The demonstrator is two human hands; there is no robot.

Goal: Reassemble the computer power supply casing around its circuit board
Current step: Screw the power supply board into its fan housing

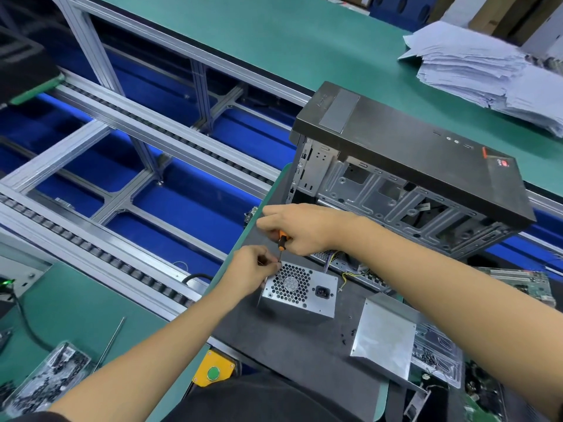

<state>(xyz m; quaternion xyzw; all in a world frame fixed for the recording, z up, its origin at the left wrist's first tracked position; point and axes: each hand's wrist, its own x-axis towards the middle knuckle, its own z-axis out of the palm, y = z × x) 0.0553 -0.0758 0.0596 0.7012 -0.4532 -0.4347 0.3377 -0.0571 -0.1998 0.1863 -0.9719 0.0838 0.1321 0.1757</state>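
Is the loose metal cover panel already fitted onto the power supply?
No, the cover panel lies apart on the mat, to the right of the power supply.

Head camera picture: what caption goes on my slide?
Right hand drives a screwdriver into the power supply corner while left hand steadies it.

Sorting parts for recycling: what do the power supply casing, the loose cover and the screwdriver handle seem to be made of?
Power supply casing: looks like bare sheet metal, matte silver-grey, with punched vent holes.
Loose cover: likely the same sheet metal, folded, with a dull brushed sheen.
Screwdriver handle: probably plastic or rubber, orange and black, held in the right hand; its feel cannot be told.
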